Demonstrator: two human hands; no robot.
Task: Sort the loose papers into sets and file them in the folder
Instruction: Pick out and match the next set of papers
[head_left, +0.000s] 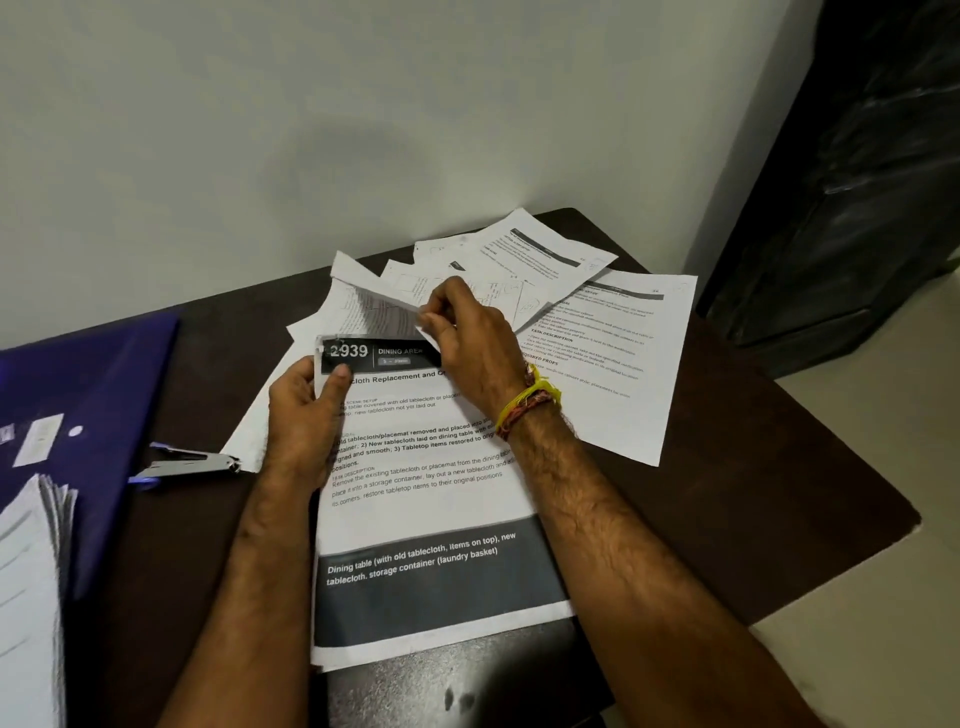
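Note:
A printed sheet headed "2939 Dining Area" (415, 499) lies in front of me on the dark table (727, 493). My left hand (304, 410) grips its top left corner, thumb on the black header. My right hand (467, 338) pinches the corner of a folded-back white sheet (374, 301) above that header. More loose printed papers (597, 332) fan out behind and to the right. A blue folder (93, 384) lies open at the left with a stack of filed papers (31, 571) in it.
A silver and blue stapler (192, 464) rests at the folder's right edge, close to my left wrist. A pale wall stands right behind the table. A black bag-like object (852, 182) is at the right, beyond the table's edge.

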